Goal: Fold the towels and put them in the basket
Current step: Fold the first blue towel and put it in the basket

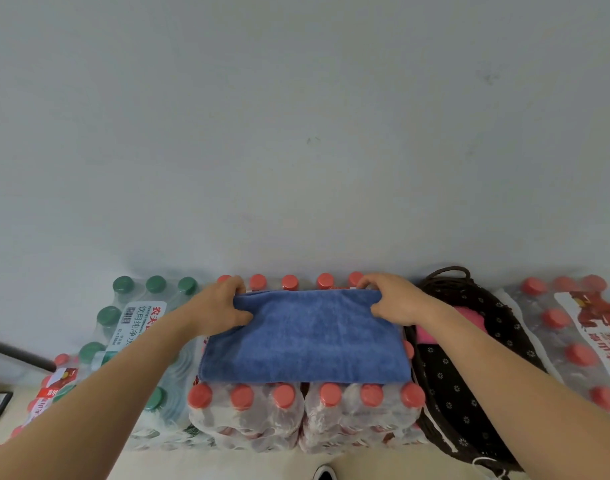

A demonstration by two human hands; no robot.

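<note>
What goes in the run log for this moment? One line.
blue towel folded on bottle packs | left hand, right hand pinch far corners | basket holds pink towel

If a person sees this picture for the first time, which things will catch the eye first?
First, the blue towel in the middle, spread on packs of red-capped bottles, with the left hand and right hand gripping its far corners. Next, the dark basket just right of it, with something pink inside.
</note>
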